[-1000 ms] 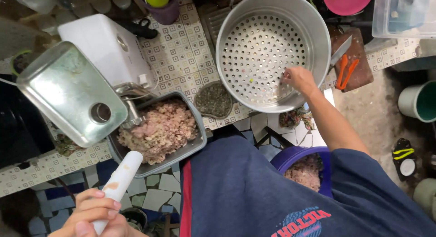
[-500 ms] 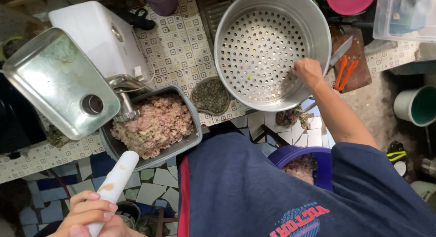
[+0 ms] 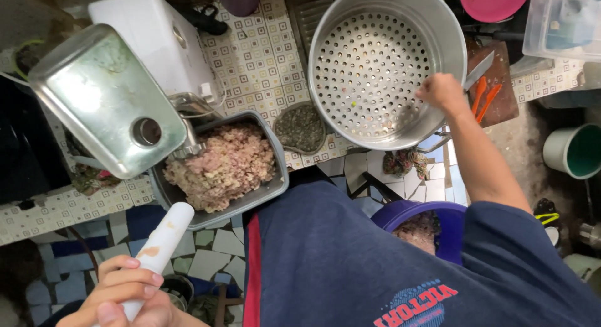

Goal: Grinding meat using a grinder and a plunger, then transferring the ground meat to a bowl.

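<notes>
Your right hand has moved up from the floor of the perforated steel pot to its right rim at upper right of the frame, fingers curled over the edge in a closed hold. Your left hand, lower left, keeps its fist wrapped around the white pusher, unchanged. Just above the pusher sits the grey tray of minced meat under the meat grinder; a purple basin shows below the pot.

Even, soft daylight, glare on the steel tray, slight wide-angle bending at the edges.
</notes>
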